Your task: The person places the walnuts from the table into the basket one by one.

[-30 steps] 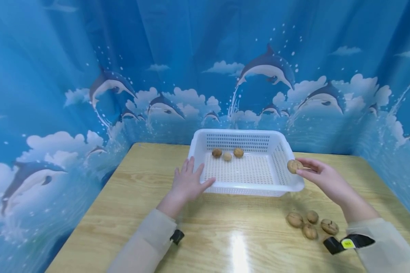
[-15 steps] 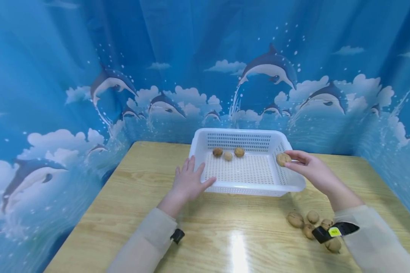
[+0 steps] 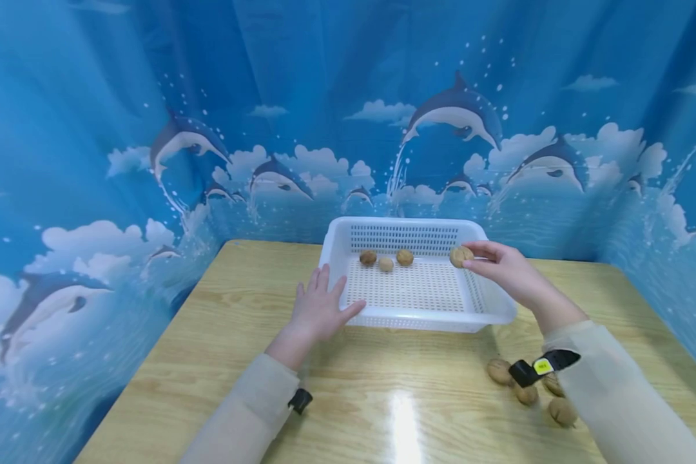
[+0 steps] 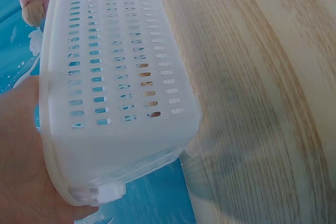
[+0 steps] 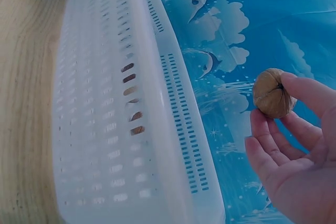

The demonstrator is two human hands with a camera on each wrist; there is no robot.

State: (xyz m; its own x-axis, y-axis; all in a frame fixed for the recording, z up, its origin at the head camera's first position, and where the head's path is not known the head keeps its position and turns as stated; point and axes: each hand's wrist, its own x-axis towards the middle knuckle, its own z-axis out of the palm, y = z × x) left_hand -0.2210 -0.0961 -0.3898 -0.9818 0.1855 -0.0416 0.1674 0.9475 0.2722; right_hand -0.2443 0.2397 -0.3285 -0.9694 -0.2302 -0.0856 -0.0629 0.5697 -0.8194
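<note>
Now right hand (image 3: pixel 507 270) pinches 1 walnut (image 3: pixel 460 256) over basket (image 3: pixel 501 316); light, hard, round, prob rolls, so grip w/ fingertips. Left hand (image 3: pixel 319 312) flat vs basket corner.

Right hand (image 5: pixel 294 171) pinching a walnut (image 5: pixel 272 93) at the fingertips, just beside the white basket (image 5: pixel 115 129) sitting on the wooden table (image 5: pixel 26 51).
</note>
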